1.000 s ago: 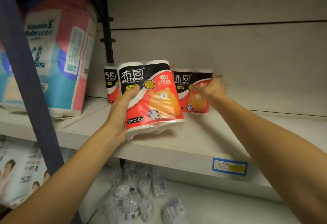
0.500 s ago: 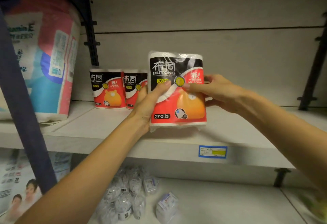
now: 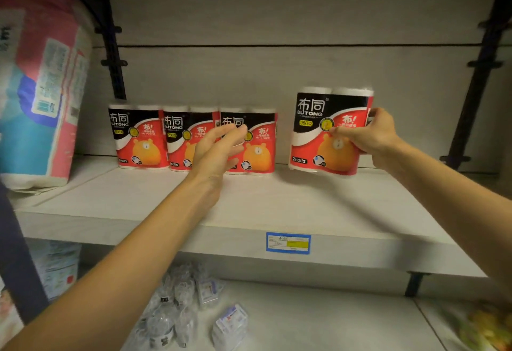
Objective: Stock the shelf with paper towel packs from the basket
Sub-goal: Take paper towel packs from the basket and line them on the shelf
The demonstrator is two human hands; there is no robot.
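Setting: pale wood-grain shop shelf point(image 3: 277, 206) in front of you, with a matching back panel and dark metal uprights at far left and far right.
Row at the back: three red, black and white plastic-wrapped two-roll paper towel packs stand upright side by side along the far edge: left pack point(image 3: 138, 136), middle pack point(image 3: 184, 138) and right pack point(image 3: 257, 142), each touching its neighbour.
Your right hand: your right hand point(image 3: 368, 136) is clamped on a fourth red, black and white paper towel pack point(image 3: 324, 131), thumb on the printed front and fingers wrapped round its right side.
Held pack: it sits to the right of the row, apart from it, slightly tilted; you cannot tell whether its base touches the board.
Your left hand: your left hand point(image 3: 219, 147) is spread, fingers straight and apart, gripping nothing, in front of the middle and right packs of the row; whether it touches them is unclear.
Shelf edge: blue-framed price label with a yellow patch point(image 3: 288, 243) on the near front lip.
Far left: large pink, blue and white soft plastic pack point(image 3: 38, 87) stands on the neighbouring shelf section.
Below: small clear-wrapped items point(image 3: 177, 312) lie heaped on the lower shelf, blurred.
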